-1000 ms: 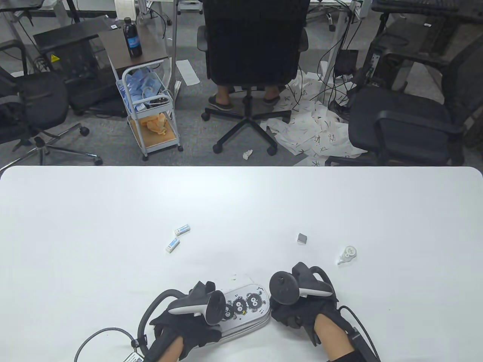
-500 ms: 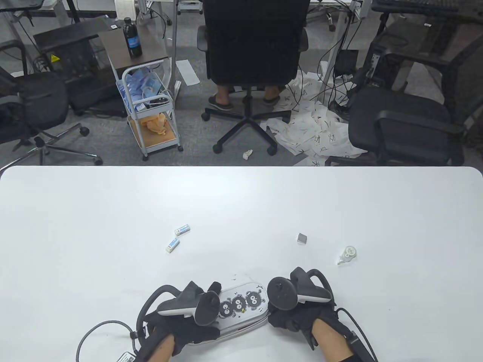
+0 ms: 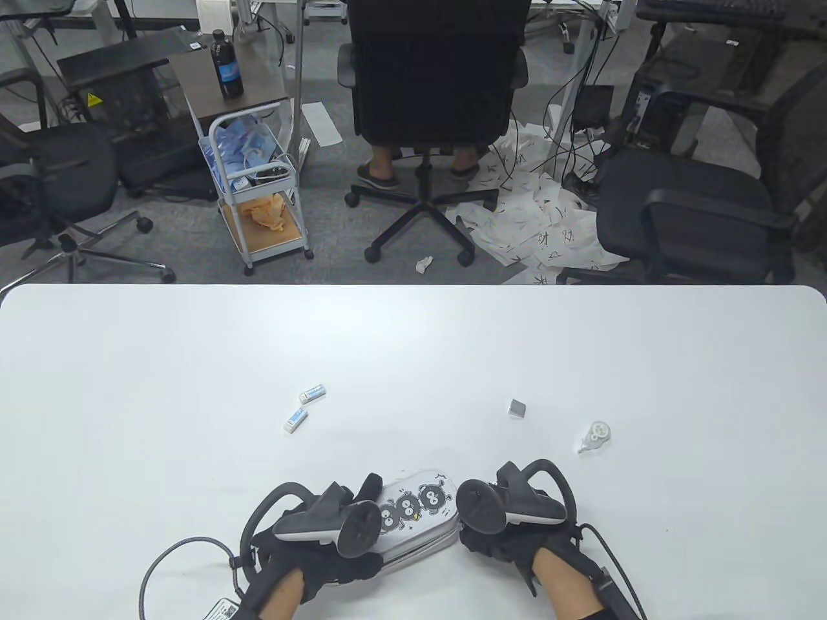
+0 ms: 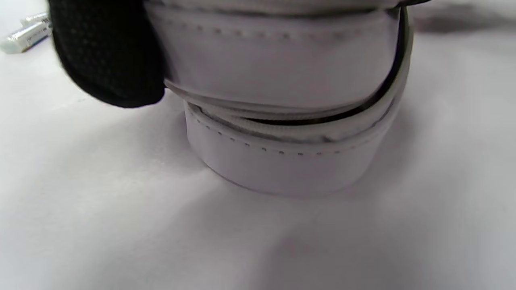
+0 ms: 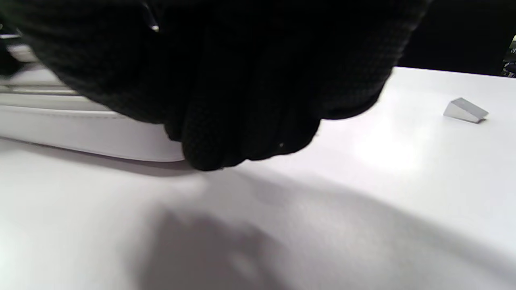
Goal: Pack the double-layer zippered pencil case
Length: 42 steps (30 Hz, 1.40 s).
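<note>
A white pencil case (image 3: 417,510) printed with three black soot faces lies at the near edge of the table, slanted up to the right. My left hand (image 3: 336,558) grips its left end, one finger (image 3: 371,485) lying over the far side. In the left wrist view a gloved fingertip (image 4: 109,56) presses the upper layer of the pencil case (image 4: 282,80), and a dark gap shows along the zipper between the layers. My right hand (image 3: 497,546) is curled against the right end. In the right wrist view its fingers (image 5: 242,100) bunch against the pencil case (image 5: 80,129); what they pinch is hidden.
Two small white erasers (image 3: 312,393) (image 3: 294,420) lie to the far left of the case. A grey block (image 3: 517,408) (image 5: 465,109) and a white correction tape (image 3: 594,438) lie to the far right. Cables trail from both wrists.
Both hands and the case have shifted slightly away from me and to the left. The case's right end has swung a little further up.
</note>
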### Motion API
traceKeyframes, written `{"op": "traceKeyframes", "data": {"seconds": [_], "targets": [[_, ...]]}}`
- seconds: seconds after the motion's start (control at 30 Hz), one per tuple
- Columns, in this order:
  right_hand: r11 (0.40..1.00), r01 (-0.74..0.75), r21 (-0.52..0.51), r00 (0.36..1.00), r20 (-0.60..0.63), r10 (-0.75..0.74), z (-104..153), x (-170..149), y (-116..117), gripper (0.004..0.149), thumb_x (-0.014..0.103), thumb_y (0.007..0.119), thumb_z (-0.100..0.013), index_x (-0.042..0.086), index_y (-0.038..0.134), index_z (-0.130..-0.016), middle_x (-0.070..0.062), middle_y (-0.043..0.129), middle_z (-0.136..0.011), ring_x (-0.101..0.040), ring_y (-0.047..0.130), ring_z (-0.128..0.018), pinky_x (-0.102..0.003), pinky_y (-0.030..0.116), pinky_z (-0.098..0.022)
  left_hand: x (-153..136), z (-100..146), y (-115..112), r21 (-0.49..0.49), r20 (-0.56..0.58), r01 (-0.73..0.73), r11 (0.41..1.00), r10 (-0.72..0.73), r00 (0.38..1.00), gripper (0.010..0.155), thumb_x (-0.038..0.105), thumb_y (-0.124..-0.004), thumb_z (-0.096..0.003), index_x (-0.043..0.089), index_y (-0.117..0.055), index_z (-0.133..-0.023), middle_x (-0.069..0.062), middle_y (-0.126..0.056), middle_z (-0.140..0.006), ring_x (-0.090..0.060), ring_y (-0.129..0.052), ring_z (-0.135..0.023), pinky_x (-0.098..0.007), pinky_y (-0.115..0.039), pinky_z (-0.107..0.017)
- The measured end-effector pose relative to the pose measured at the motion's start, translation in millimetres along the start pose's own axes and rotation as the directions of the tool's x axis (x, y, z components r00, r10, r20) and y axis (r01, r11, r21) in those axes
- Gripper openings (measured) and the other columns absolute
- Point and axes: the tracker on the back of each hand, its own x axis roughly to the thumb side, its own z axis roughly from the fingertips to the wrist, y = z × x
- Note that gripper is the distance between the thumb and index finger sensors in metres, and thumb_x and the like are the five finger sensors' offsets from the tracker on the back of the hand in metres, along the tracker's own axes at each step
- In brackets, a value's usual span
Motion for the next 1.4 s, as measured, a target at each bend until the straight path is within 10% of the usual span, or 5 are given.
{"op": "traceKeyframes", "data": {"seconds": [0.33,0.63,0.8,0.97,1.4], "targets": [[0.963,0.229,0.139,0.948,0.192,-0.253,-13.8,59.9,26.9,0.036,0.043,0.087,-0.044,0.016,0.093,-0.068,0.0,0.106,-0.066,-0.025,0.1,-0.062,-0.042,0.083,-0.052,18.5,-8.8,11.7,-0.091,-0.023,-0.211,0.973,0.209,0.978,0.102,0.066,-0.056,-0.0609,0.009,0.011,-0.111,-0.038,-0.028,-0.118,-0.056,-0.093,-0.072,-0.046,-0.098,-0.035],[0.978,0.175,0.117,0.98,0.075,-0.185,-14.0,16.5,26.1,0.037,0.037,0.079,-0.048,0.019,0.08,-0.081,-0.013,0.075,-0.103,-0.036,0.08,-0.089,-0.05,0.071,-0.065,-3.5,8.1,13.2,0.028,0.038,-0.156,0.987,0.155,0.987,0.075,0.005,-0.068,-0.0602,0.032,-0.024,-0.114,-0.015,-0.05,-0.12,-0.048,-0.075,-0.097,-0.064,-0.075,-0.066],[0.964,0.234,0.127,0.962,0.113,-0.248,-13.6,17.4,29.5,0.039,0.03,0.076,-0.045,0.024,0.075,-0.084,-0.01,0.071,-0.106,-0.032,0.077,-0.092,-0.047,0.07,-0.068,26.4,-15.5,14.0,0.067,0.065,0.373,0.926,-0.377,0.924,0.113,0.037,-0.091,-0.051,0.035,0.009,-0.104,-0.027,0.009,-0.11,-0.06,-0.018,-0.102,-0.078,-0.042,-0.069],[0.967,0.223,0.121,0.963,0.124,-0.238,-15.1,21.6,27.6,0.039,0.029,0.077,-0.043,0.02,0.078,-0.081,-0.01,0.074,-0.104,-0.032,0.079,-0.091,-0.047,0.07,-0.067,49.4,-34.1,19.3,0.019,0.101,0.616,0.787,-0.615,0.782,0.124,0.048,-0.097,-0.0419,0.031,0.005,-0.111,-0.03,0.008,-0.11,-0.062,-0.013,-0.101,-0.081,-0.038,-0.068],[0.996,0.089,0.019,0.994,-0.061,-0.088,-0.6,-28.5,8.3,0.037,0.037,0.079,-0.046,0.014,0.088,-0.073,-0.003,0.107,-0.063,-0.012,0.108,-0.041,-0.029,0.093,-0.034,-12.3,-49.6,37.8,-0.065,-0.039,0.001,0.998,-0.003,0.999,0.119,0.078,-0.075,-0.0434,0.0,-0.025,-0.118,-0.03,-0.048,-0.113,-0.057,-0.063,-0.097,-0.084,-0.059,-0.065]]}}
